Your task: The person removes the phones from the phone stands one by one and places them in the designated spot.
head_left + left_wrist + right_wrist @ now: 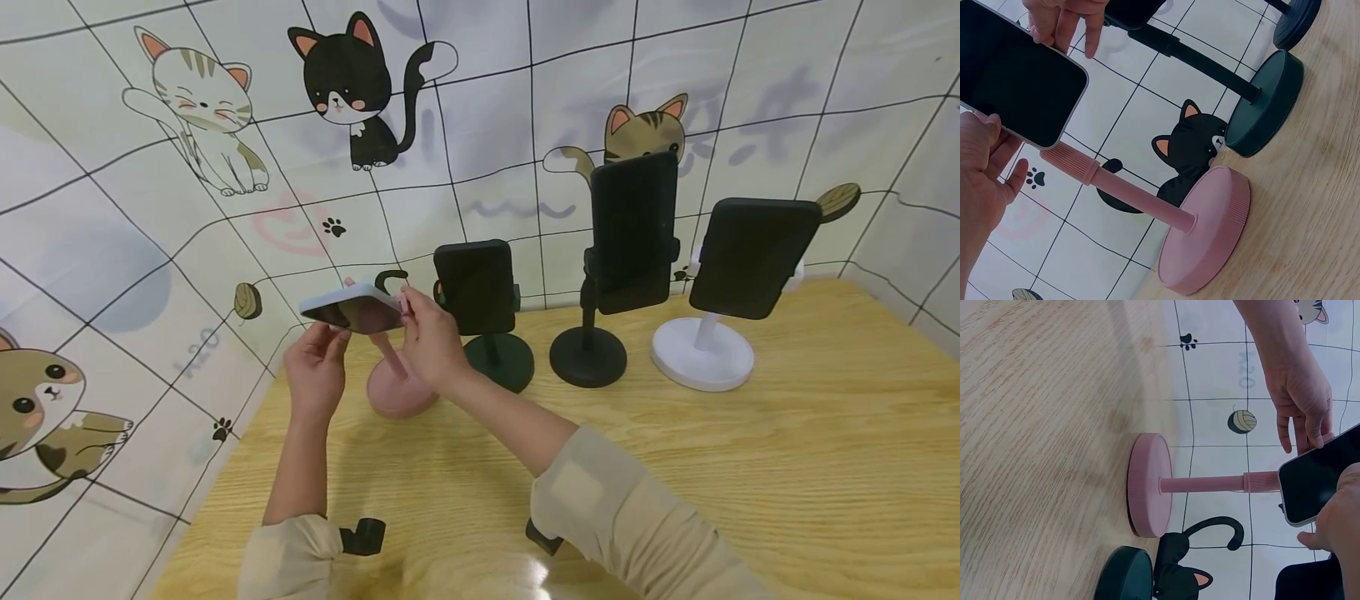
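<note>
- Pale-edged, rectangular smartphone [352,315] with a dark screen sits tilted at the top of a pink, ribbed, round-based stand [401,387], well above the wood.
- The left hand [315,367] pinches the smartphone's left edge between thumb and fingers, close to a bit of pink clamp; the little finger hangs away from it.
- The right hand [438,342] has its fingers bent at the opposite edge; whether they pinch the smartphone or the pink clamp beside it, I cannot tell.
- The pink base stands near the table's left edge, with a narrow strip of wood between its rim and a dark green round-based stand [501,367].
- Gaps of wood also part the green base from a black round-based stand [588,358], and that from a white round-based stand [701,354]; each bears a dark rectangular device.
- A broad stretch of pale wooden table [825,417] runs forward from the bases; behind, its far edge meets a cat-printed, grid-lined cloth [480,83].
</note>
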Demonstrator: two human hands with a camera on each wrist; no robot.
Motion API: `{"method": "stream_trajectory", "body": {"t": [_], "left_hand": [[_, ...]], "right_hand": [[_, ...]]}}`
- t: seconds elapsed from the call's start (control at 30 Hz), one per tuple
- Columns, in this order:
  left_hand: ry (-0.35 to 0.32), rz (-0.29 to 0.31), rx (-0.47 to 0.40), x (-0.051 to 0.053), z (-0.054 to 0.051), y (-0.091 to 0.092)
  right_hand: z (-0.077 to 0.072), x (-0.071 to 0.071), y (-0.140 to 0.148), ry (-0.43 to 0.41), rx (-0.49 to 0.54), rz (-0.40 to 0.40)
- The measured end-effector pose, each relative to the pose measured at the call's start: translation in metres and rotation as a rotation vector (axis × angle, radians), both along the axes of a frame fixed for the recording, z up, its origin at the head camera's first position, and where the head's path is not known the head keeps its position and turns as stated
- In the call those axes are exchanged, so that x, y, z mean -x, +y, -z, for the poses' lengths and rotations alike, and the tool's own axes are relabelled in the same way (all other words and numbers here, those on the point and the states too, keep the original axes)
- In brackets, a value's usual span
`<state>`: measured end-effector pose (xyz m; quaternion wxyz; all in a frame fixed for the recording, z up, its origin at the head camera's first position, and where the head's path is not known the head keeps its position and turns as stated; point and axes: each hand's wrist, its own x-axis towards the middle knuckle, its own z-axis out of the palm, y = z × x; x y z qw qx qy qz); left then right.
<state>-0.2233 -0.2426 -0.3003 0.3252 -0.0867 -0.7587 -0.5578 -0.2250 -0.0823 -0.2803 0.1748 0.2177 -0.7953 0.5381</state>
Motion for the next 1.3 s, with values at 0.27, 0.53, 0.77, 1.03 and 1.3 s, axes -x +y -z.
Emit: {"method": "stream_trajectory", "body": {"t": [0.27,0.53,0.77,1.03,1.3], "left_hand": [[0.032,0.057,-0.056,-0.005,0.0,0.004],[0.111,0.132,-0.11,-0.015,-0.001,0.008],[0.137,0.169,-0.086,-0.025,-0.003,0.013],[0.207,0.272,-0.057,-0.042,-0.007,0.018],[0.258,0.376,-0.053,-0.05,-0.012,0.025]], "right_hand": [[0.0,-0.002,0.007,0.122,-0.141,0.004],[0.002,-0.004,0.021,0.234,-0.28,-0.043],[-0.001,-0.011,0.035,0.314,-0.307,-0.051],[-0.001,-0.023,0.051,0.438,-0.338,-0.06],[-0.005,-0.034,0.068,0.526,-0.293,-0.102]]}}
